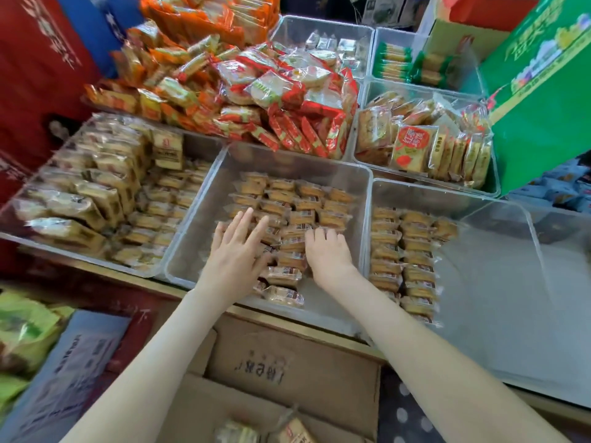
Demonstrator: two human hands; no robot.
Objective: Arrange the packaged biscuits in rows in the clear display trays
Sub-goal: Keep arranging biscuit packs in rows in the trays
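Head view: my left hand (238,251), fingers spread flat, hides several clear-wrapped golden biscuit packets (307,203) rowed in the clear plastic tray (192,251); my right hand (326,251) curls, grip indiscernible.

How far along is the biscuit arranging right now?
Done: the middle tray holds several neat rows at the back. In hand: the left hand presses flat on its front packets, the right hand curls fingers over others. Left: the right tray is only part filled, and the cardboard box holds more packets.
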